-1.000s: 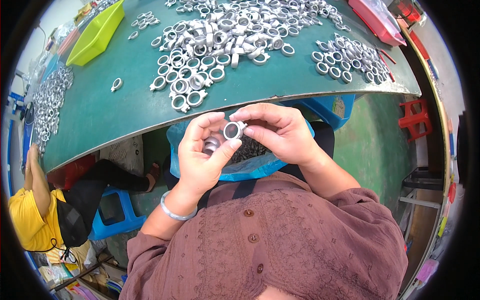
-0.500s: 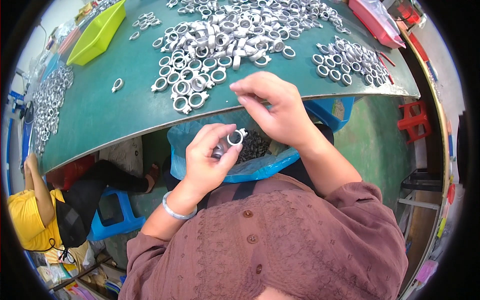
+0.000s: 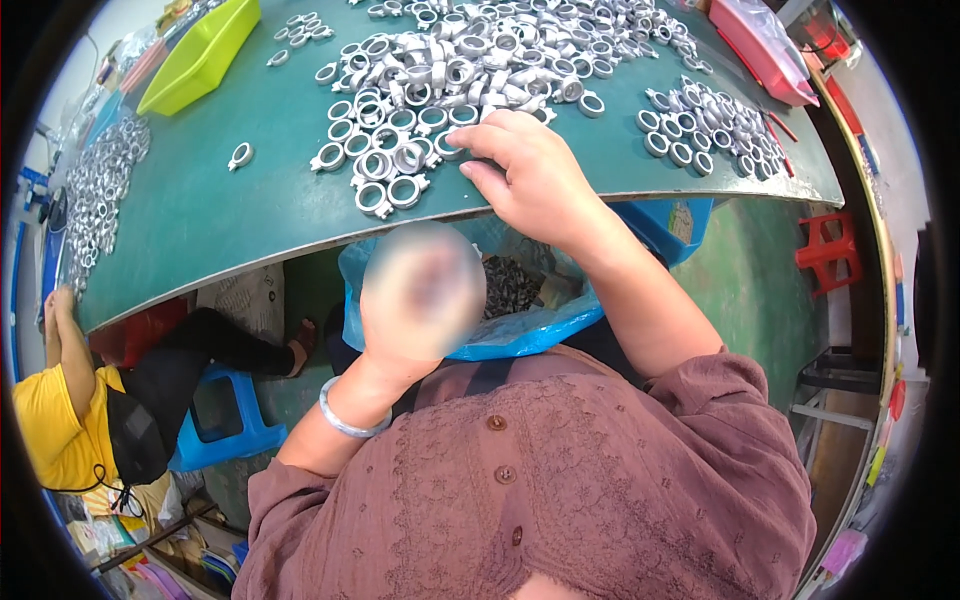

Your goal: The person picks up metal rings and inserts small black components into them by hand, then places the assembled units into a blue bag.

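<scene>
My right hand (image 3: 532, 182) is over the table's near edge, thumb and fingers apart. Its fingertips reach the near side of a pile of silver metal rings (image 3: 440, 75), each with a small lug, and partly cover one ring (image 3: 449, 146). My left hand (image 3: 420, 300) is above the left side of a blue plastic-lined container (image 3: 535, 335) below the table edge. A round blur hides its fingers and anything in them. Small dark metal pieces (image 3: 510, 288) lie inside the container.
The green table (image 3: 240, 215) carries a single ring (image 3: 240, 156), a smaller ring pile (image 3: 700, 125), a lime-green tray (image 3: 200, 60) and a pink tray (image 3: 765, 55). At the left sits a person in a yellow shirt (image 3: 50, 425). A red stool (image 3: 828, 250) stands right.
My right hand has moved forward and slightly left from the table edge to the ring pile. Half a second earlier my left hand showed silver rings in its fingers; now a blur covers it.
</scene>
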`<state>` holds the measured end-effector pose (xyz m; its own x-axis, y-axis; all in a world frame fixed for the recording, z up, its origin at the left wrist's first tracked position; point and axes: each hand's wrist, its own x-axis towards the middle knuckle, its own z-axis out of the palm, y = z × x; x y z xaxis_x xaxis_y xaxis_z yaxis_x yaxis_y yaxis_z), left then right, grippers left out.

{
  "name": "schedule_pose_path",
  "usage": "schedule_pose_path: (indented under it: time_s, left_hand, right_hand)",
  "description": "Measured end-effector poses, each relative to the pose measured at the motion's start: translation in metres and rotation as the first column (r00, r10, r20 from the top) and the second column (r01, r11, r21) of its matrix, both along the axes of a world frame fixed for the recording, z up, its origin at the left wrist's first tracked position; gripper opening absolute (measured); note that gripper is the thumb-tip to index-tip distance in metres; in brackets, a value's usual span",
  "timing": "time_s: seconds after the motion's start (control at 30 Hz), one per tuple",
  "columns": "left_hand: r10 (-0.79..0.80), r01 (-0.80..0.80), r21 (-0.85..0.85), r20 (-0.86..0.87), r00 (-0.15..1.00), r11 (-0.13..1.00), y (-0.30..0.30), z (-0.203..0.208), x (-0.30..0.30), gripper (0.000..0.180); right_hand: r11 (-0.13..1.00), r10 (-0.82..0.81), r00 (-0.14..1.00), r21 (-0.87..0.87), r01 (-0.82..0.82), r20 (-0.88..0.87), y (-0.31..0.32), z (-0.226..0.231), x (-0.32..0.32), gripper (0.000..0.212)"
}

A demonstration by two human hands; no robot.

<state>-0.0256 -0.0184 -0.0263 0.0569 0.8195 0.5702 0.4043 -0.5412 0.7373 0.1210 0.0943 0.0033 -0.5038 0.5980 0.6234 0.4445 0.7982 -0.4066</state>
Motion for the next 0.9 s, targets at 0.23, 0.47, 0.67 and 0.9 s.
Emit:
schedule_pose_path:
  time_s: [0.23,0.47,0.67,0.9]
  left_hand:
    - [-0.027,0.017,-0.176,-0.053,0.998,0.984,0.003,-0.008,0.002,0.023]
    - [-0.077,0.032,-0.314,-0.131,0.988,0.949,-0.001,-0.013,0.004,0.040]
    - [-0.106,0.189,-0.321,0.257,0.961,0.928,0.002,0.009,0.002,0.032]
    - [-0.110,0.028,-0.318,-0.243,0.964,0.948,0.004,0.020,0.004,0.026]
  right_hand:
    - [0.997,-0.058,0.993,0.058,0.052,0.104,0.000,0.003,-0.003,0.015]
    - [0.994,0.081,0.991,-0.063,-0.088,-0.106,-0.012,0.009,0.008,0.011]
    - [0.975,0.193,0.956,-0.070,-0.213,-0.219,-0.041,0.006,0.019,0.018]
    - [0.962,0.272,0.931,0.033,-0.272,-0.243,-0.057,-0.002,0.021,0.021]
